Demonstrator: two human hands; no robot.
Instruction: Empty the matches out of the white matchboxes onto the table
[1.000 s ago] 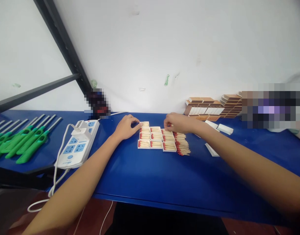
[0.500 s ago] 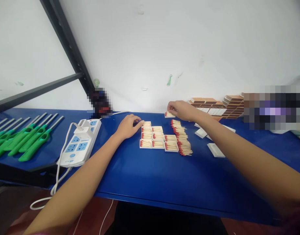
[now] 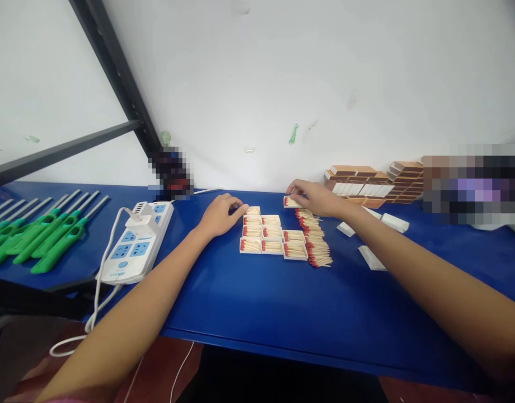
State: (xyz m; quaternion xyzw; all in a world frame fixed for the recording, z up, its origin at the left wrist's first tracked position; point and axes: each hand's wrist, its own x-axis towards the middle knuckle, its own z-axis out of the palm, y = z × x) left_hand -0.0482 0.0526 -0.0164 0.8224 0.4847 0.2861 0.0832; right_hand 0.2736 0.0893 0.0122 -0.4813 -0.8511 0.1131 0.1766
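Observation:
Several open white trays of red-tipped matches (image 3: pixel 266 235) lie in a block on the blue table (image 3: pixel 282 302). A heap of loose matches (image 3: pixel 315 240) lies along their right side. My left hand (image 3: pixel 219 214) rests with curled fingers at the block's far left corner, fingertips touching the farthest tray (image 3: pixel 252 211). My right hand (image 3: pixel 314 197) pinches one filled match tray (image 3: pixel 291 202) at the table surface, just beyond the heap and apart from the block.
Stacked brown matchbox sleeves (image 3: pixel 373 184) stand against the wall at the right, with a few white empty trays (image 3: pixel 371 258) lying near my right forearm. A white power strip (image 3: pixel 135 243) with its cable and several green stick lighters (image 3: pixel 43 235) lie on the left. A black metal frame rises behind.
My right hand lifted one filled tray out of the block's right column, carried it away toward the wall, and has now lowered it to the table. The left hand stayed put.

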